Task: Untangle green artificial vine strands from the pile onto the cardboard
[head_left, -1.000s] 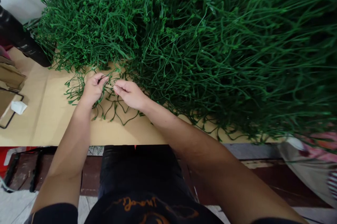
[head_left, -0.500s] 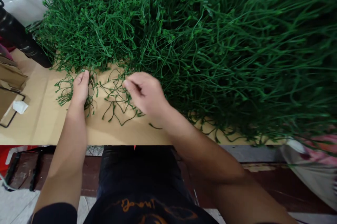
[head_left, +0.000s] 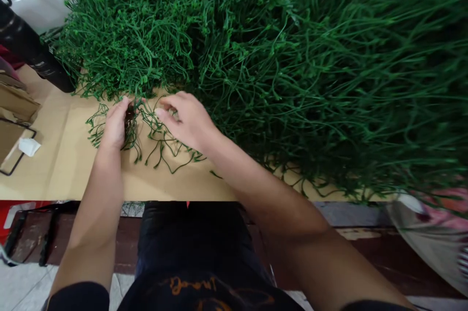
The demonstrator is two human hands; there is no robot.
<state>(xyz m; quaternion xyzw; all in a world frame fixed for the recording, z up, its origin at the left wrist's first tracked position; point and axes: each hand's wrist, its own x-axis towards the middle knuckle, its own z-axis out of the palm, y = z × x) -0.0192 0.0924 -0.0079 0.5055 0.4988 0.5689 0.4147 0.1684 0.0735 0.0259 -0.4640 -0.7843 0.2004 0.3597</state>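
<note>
Thin green artificial plant stems with small forked tips lie about my hands. My left hand (head_left: 117,123) is closed around a small bunch of green stems (head_left: 135,147), whose tips stick out on both sides of the wrist. To its right, my right hand (head_left: 186,121) hovers over a few loose stems (head_left: 163,150) spread on the brown board. Its fingers are curved, with a small gap between thumb and forefinger, and I see nothing held there. The left fingers are partly hidden by the stems.
A large heap of green stems (head_left: 256,57) covers the back and right of the board (head_left: 80,169). At the left stand a black bottle (head_left: 36,52) and a cardboard box (head_left: 16,101), with a white scrap (head_left: 29,146) by a black wire frame (head_left: 18,160).
My right hand has moved left, closer to my left hand, and its fingers have parted a little. My left hand has shifted slightly right, its fingers now showing among the bunch.
</note>
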